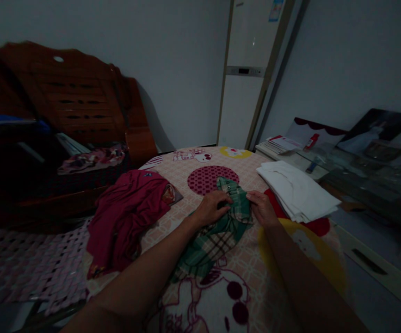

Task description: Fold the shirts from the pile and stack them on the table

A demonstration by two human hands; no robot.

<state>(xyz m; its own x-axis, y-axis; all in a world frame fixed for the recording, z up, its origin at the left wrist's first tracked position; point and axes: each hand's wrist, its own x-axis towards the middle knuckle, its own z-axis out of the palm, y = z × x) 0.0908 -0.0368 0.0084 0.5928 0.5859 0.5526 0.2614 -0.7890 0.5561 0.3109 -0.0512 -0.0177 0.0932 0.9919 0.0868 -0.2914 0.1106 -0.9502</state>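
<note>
The green checked garment lies loosely bunched on the table, between the person's two hands and directly in front of them, a spot that probably lets both arms reach it easily. The left hand has a pinching grip on the fabric, fingers curled over it; the right hand pinches the opposite edge between thumb and fingers. Held from both sides, the far end, with its round button, is probably kept spread and steady, while the nearer part rests slack under the left forearm, the table bearing its weight.

To the left, a heap of magenta clothing sits apart, perhaps to keep the middle free. A white stack, paper or cloth, cannot be told, lies by the right edge. Beyond the heap stands a wooden bench.
</note>
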